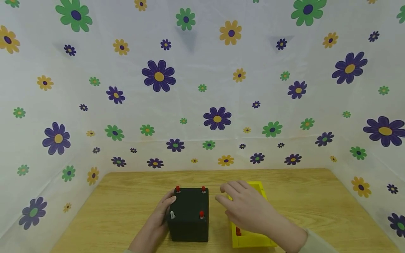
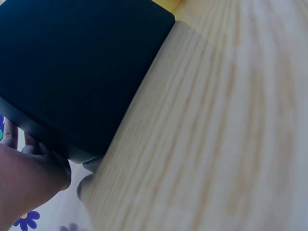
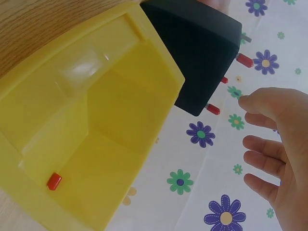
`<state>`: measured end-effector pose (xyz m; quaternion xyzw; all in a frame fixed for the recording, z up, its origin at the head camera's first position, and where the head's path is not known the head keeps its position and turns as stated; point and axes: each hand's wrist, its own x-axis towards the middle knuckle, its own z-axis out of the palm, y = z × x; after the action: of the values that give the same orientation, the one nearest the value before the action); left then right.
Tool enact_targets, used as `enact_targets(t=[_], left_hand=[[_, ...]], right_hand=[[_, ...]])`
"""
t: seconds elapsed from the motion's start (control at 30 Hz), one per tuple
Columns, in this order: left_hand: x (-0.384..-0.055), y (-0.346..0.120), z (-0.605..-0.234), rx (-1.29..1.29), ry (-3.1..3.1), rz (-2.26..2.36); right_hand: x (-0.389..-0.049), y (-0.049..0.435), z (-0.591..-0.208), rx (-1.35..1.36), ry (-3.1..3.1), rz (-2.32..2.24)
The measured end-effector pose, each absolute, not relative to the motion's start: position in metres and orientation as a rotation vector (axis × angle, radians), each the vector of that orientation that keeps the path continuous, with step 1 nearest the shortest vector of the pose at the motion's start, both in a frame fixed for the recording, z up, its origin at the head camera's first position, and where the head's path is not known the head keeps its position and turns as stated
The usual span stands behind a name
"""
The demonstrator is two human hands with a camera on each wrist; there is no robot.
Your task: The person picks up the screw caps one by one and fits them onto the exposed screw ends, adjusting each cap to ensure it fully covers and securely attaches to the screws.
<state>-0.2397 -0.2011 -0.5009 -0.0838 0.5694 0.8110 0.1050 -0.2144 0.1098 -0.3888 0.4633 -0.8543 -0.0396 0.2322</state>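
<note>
A black box (image 1: 190, 205) with metal toggle switches at its top corners stands on the table. Red caps cover three of the switches; the front-left toggle switch (image 1: 172, 214) is bare metal. My left hand (image 1: 159, 212) grips the box's left side, its thumb at the top edge. In the left wrist view, fingers reach behind the box (image 2: 82, 72). My right hand (image 1: 248, 207) hovers above a yellow bin (image 1: 253, 241), fingers loosely bent with nothing between them. Inside the bin lies a red cap (image 3: 54, 181). The right wrist view shows the right hand (image 3: 284, 144) apart from the box.
The wooden table (image 1: 126, 196) carries the box and, right of it, the bin, with a narrow gap between them. White sheeting with printed flowers (image 1: 202, 88) encloses the table at the back and both sides.
</note>
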Motion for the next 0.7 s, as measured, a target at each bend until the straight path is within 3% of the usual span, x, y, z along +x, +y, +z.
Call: enact_targets(t=[0.7], left_hand=[[-0.239,-0.203,-0.499,-0.22,1.681,2.355]], right_hand=[[-0.219,0.127,-0.399,1.227,-2.353,-0.141]])
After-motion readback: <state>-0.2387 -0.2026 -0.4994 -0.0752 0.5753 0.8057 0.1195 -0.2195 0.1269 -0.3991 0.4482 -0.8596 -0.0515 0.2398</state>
